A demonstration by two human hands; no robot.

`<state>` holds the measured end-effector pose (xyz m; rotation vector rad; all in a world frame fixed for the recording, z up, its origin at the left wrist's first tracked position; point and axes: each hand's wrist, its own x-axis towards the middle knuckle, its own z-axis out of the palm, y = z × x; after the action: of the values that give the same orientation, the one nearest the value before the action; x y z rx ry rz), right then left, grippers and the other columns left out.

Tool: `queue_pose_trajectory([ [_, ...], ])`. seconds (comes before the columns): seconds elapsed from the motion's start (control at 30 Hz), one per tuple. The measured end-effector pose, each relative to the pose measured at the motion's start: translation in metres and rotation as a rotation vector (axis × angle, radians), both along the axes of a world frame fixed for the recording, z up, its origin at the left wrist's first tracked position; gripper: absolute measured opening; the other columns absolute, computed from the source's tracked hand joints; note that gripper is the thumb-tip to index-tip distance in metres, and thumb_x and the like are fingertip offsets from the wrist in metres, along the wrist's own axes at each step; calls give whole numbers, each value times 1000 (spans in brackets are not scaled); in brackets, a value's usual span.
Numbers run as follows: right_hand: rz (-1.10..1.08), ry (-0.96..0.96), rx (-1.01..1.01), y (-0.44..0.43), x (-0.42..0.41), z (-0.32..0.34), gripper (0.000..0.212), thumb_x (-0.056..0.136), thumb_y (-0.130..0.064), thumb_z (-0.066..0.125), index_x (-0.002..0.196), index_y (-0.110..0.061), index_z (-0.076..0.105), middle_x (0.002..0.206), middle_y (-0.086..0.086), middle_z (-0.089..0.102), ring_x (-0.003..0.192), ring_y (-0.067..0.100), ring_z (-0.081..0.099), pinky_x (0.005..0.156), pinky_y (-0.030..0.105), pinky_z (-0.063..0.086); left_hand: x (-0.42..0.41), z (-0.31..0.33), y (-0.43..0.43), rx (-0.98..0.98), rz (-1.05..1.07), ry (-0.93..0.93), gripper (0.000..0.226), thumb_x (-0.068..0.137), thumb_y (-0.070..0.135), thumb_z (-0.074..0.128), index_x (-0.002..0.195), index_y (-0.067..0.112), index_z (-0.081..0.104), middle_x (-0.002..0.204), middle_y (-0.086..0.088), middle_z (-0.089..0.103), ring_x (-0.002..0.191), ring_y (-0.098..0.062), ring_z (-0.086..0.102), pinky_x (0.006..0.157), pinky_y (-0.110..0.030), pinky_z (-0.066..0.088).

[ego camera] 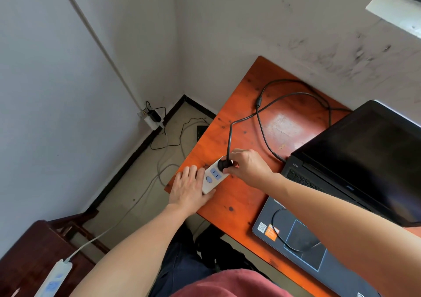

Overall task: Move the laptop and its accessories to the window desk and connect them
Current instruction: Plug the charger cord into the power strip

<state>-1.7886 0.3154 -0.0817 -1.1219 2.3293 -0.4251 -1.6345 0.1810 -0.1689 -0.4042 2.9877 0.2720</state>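
We find the open black laptop (341,182) on the orange-red wooden desk (239,118). Its black power cable (259,114) loops across the top to a white power strip with blue sockets (213,175) near the desk's left edge.

The right hand (248,166) pinches the round black plug (224,164) at the strip's far socket. We cannot tell whether the plug is fully seated. The left hand (189,187) lies beside the strip with fingers straight, bracing it.

Risks, in our judgement:
- An angled push could leave the pins half-engaged.
- If the bracing slackens, the strip could slide off the edge.
- The slack loop could snag and tug the laptop's connector.
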Motion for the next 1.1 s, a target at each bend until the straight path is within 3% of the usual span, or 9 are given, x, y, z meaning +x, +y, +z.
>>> queue_pose_trajectory([
  [0.13, 76, 83, 51, -2, 0, -3, 23, 90, -25, 64, 98, -4, 68, 95, 5, 65, 78, 27, 60, 66, 38, 49, 0, -1, 0, -1, 2, -19, 57, 77, 67, 43, 106, 17, 48, 91, -1, 47, 82, -20, 47, 70, -34, 42],
  [0.27, 150, 165, 108, -4, 3, -9, 26, 95, -30, 57, 104, -6, 65, 100, 3, 63, 92, 22, 58, 66, 27, 40, 1, -2, 0, -1, 0, -37, 57, 78, 68, 39, 106, 19, 46, 92, -1, 46, 84, -20, 45, 72, -34, 42],
  [0.47, 125, 98, 123, -9, -8, -6, 29, 91, -30, 63, 108, -7, 67, 104, 3, 67, 88, 25, 63, 72, 36, 50, 1, -1, 0, -6, -10, -12, 59, 78, 66, 44, 110, 17, 49, 91, -2, 48, 81, -20, 46, 70, -34, 43],
  [0.7, 106, 261, 70, 6, 8, -24, 30, 95, -37, 54, 108, -12, 63, 102, -1, 65, 97, 21, 58, 70, 29, 40, 0, 0, 2, -6, 0, -35, 58, 78, 66, 47, 111, 18, 46, 93, -2, 48, 83, -19, 47, 71, -33, 43],
  [0.93, 61, 264, 71, 5, 6, -24, 30, 91, -42, 58, 106, -17, 64, 100, -5, 65, 94, 19, 54, 61, 27, 30, -4, 8, 3, 20, 11, -128, 60, 80, 65, 45, 116, 18, 43, 100, -2, 47, 90, -20, 46, 76, -33, 41],
  [1.1, -89, 124, 84, 6, 18, -23, 31, 91, -37, 61, 118, -20, 61, 113, -1, 59, 105, 24, 52, 69, 33, 41, -6, 25, 5, 99, 24, -243, 63, 80, 62, 54, 124, 19, 40, 112, -2, 47, 104, -22, 47, 84, -34, 40],
])
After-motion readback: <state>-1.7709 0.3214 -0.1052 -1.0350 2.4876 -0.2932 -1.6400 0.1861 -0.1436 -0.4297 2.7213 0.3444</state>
